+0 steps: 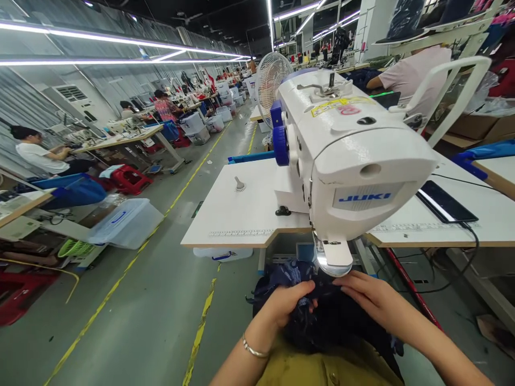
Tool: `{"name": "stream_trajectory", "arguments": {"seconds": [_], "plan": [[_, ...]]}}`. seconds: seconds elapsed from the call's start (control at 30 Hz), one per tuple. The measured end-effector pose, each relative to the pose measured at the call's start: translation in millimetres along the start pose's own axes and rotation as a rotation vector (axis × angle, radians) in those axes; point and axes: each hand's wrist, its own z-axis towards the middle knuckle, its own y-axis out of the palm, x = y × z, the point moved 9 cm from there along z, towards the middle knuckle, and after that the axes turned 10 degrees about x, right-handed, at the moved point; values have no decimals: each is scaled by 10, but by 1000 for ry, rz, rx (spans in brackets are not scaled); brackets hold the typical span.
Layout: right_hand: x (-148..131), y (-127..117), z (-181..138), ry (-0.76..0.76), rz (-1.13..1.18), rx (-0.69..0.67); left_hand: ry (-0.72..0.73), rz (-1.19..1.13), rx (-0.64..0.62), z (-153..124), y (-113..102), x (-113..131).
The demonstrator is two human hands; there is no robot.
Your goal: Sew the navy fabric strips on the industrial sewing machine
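Note:
A white JUKI sewing machine (370, 155) stands in front of me, its needle end pointing towards me. Dark navy patterned fabric (292, 273) hangs bunched at the needle area and falls into my lap. My left hand (287, 303) is closed on the fabric, with the thumb pressed on top of it. On the other side, my right hand (368, 297) lies beside the round metal presser area, its fingertips pinching the dark cloth there. The needle and the stitched spot are hidden behind the machine head.
The white machine table (237, 209) has a printed ruler along its front edge. A phone (446, 201) with a cable lies at right. A fan (271, 86) stands behind. Clear plastic bins (124, 222) and a seated person (38, 153) are at left; another person's sleeve (410, 75) shows at right.

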Motion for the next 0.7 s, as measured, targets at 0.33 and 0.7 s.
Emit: {"name": "stream_trajectory", "arguments": {"seconds": [0.33, 0.7], "plan": [[-199, -267, -50, 62, -264, -114, 29, 80, -454, -196, 361, -18], [-530, -401, 173, 147, -103, -104, 319, -45, -8, -173, -133, 401]]}}
